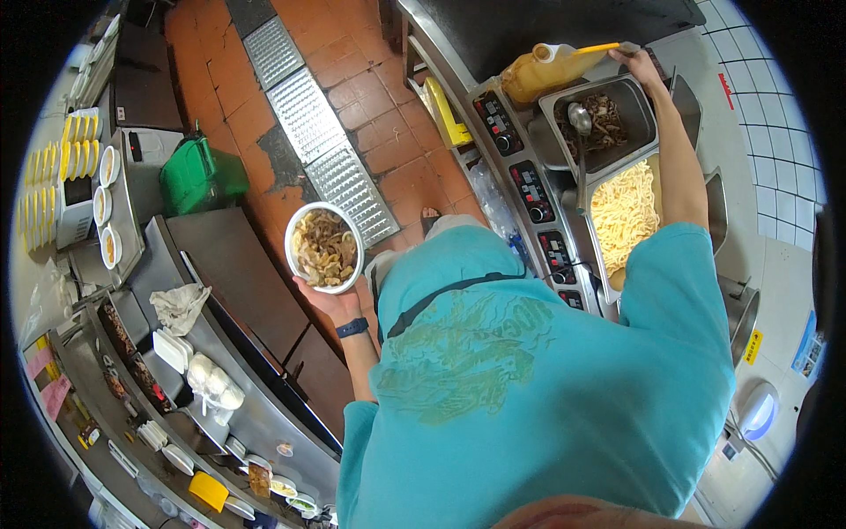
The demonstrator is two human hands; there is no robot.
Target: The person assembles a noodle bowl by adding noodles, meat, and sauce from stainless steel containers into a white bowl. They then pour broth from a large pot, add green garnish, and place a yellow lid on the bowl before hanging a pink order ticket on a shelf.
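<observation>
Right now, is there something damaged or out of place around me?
Yes: on the orange floor tiles, a ragged dark patch borders the metal grating, breaking the tile pattern; damage or dirt, I cannot tell. The bowl shows no spill.

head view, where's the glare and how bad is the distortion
Head view: glare whitens the metal floor plates; the steel counter at left bows toward the rim, with black corners beyond; the bowl in the left hand looks fairly sharp.
</observation>
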